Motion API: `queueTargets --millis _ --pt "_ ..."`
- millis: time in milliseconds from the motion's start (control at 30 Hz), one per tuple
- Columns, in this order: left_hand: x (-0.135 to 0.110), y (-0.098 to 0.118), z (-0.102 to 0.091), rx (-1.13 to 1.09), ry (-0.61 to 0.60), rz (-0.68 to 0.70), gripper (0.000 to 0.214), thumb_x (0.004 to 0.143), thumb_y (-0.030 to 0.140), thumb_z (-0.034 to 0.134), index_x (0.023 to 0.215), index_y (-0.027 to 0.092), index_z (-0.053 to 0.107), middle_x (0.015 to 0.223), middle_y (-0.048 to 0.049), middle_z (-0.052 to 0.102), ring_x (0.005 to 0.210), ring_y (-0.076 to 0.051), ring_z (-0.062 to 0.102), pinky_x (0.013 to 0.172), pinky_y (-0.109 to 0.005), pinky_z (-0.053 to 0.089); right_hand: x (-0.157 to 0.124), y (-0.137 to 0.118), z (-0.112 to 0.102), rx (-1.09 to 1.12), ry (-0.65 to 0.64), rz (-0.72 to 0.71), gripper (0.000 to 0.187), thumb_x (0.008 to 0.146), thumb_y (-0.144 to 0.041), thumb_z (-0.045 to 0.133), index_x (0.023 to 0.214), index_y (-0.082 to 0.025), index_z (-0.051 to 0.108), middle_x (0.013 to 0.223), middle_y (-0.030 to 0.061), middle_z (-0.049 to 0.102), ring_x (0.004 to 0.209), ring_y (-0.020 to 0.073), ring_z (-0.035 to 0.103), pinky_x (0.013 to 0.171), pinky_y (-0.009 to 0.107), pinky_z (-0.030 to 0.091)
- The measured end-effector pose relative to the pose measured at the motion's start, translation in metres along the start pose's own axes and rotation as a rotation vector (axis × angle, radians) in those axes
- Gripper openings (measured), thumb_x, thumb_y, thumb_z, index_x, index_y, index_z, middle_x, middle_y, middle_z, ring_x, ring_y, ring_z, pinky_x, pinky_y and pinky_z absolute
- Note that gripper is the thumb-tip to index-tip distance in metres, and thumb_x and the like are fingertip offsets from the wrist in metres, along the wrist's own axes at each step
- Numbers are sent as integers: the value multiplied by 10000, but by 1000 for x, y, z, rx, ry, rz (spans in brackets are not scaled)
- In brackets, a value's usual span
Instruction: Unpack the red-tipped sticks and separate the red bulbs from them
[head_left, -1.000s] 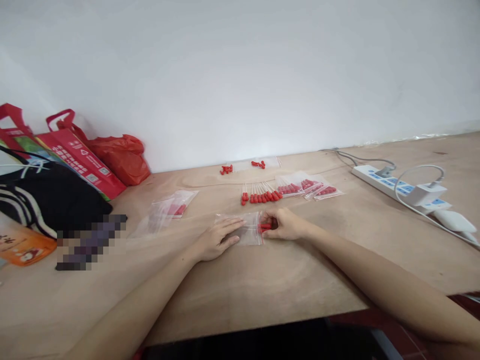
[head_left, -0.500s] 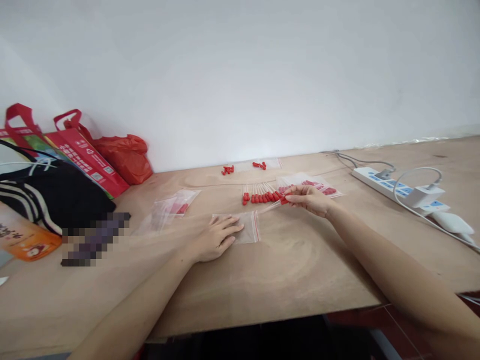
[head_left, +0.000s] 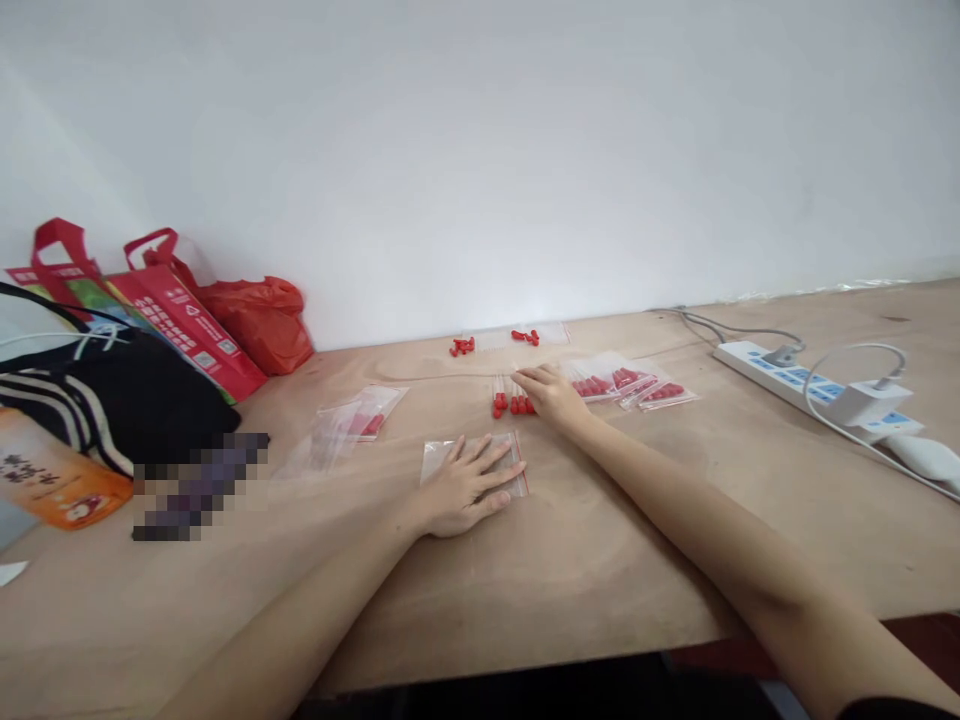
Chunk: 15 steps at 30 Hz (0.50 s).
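Observation:
My left hand (head_left: 469,492) lies flat with spread fingers on a clear zip bag (head_left: 437,458), pressing it against the table. Farther off, my right hand (head_left: 553,398) reaches over a row of thin pale sticks with red heads (head_left: 519,404). Its fingers look stretched out over the row, and the palm hides the row's right part. Whether a fingertip touches a stick I cannot tell. Just right of that hand lie zip bags with red-headed pieces inside (head_left: 626,380). To the left is another zip bag holding red pieces (head_left: 369,424), beside a pile of clear bags (head_left: 319,440).
Near the wall, small red pieces (head_left: 463,346) lie by a clear bag with more red pieces (head_left: 525,337). A white power strip (head_left: 780,372) with plugs and cables is on the right. A red bag (head_left: 259,320), a black striped bag (head_left: 161,400) and an orange package (head_left: 71,480) stand left.
My right hand has moved left from the row's right end to over the row; the red-headed piece it pinched no longer shows. My left hand's fingers have spread farther across the bag.

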<state>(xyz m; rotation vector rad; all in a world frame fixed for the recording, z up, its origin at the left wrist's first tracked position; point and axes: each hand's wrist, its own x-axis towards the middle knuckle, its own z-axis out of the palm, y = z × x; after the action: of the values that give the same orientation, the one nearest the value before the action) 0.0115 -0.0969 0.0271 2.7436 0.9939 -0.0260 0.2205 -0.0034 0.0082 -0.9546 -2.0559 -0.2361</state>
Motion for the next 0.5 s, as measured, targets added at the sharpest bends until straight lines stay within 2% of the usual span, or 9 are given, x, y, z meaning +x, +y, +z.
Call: queueTargets --millis 67,133,200,267,400,500 --pt "-1 -1 0 -42 62 -47 423 894 437 257 1309 360 290 1427 1 225 1317 -268 142 1028 -546 108 0 -1 7 -97 -121 -64 302 836 -108 390 1048 -150 601 992 103 622 869 186 509 804 315 432" --pt "-1 -6 1 -104 203 -123 406 897 398 270 1280 304 367 1363 -27 364 1266 -232 288 1026 -467 216 -1 -2 11 -153 -214 -101 297 831 -117 417 1071 -139 589 982 105 617 872 191 492 804 305 415" --pt "0 -15 0 -146 354 -218 369 880 365 326 1192 237 476 1225 -56 505 1136 -204 447 964 -390 333 -2 -3 11 -180 -276 -110 300 831 -127 426 1088 -140 579 977 103 610 878 191 478 800 294 399" --pt "-1 -25 -2 -162 439 -302 314 834 358 419 1069 200 556 1077 -61 577 1002 -195 527 884 -353 399 -3 -6 9 -193 -323 -110 308 841 -134 407 1102 -147 569 979 101 602 882 186 470 790 284 385" --pt "-4 -35 -6 -180 455 -378 379 690 430 596 986 195 581 980 -45 602 917 -202 548 811 -327 427 -4 -13 3 -223 -376 -104 307 879 -276 367 1084 -187 577 959 95 598 884 200 475 766 312 361" --pt "-5 -34 -5 -255 405 -454 519 625 471 637 1054 193 546 938 -32 621 730 -167 566 656 -284 449 -6 -16 -1 -237 -312 -60 321 866 -377 379 1070 -227 576 1008 94 575 901 217 481 763 346 348"
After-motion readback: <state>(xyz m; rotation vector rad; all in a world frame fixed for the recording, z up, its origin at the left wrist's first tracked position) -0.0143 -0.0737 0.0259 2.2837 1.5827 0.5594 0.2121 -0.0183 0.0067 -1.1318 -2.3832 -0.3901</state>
